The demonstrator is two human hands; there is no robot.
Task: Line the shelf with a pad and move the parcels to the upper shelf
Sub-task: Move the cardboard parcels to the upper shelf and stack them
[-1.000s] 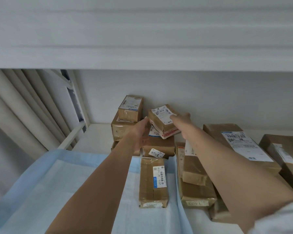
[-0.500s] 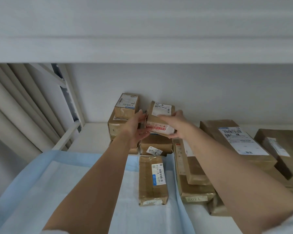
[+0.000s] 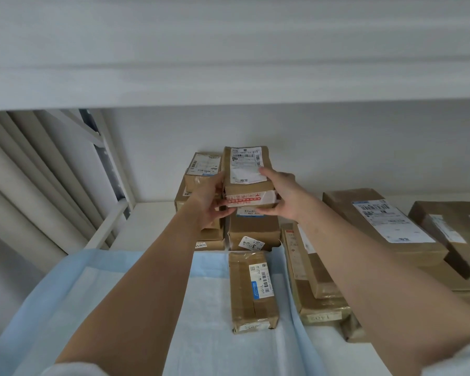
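A small brown parcel [image 3: 246,169] with a white label and a red-printed strip is held up between both hands, clear of the stack below. My left hand [image 3: 210,202] grips its left side. My right hand [image 3: 285,194] grips its right side, thumb on the label. Below it stands a stack of brown parcels [image 3: 253,229] at the back of the shelf. A light blue pad [image 3: 206,335] covers the left part of the shelf, with one long brown parcel [image 3: 251,291] lying on it.
Another small parcel [image 3: 202,169] tops a stack at the back left. Flat brown parcels [image 3: 318,291] and larger boxes [image 3: 380,221] fill the shelf's right side. The white upper shelf [image 3: 228,85] runs overhead. A white frame post [image 3: 111,169] and curtain [image 3: 25,180] stand at the left.
Both hands closed round the small parcel and lifted it off the stack, turning its label face toward me. The view has dropped slightly.
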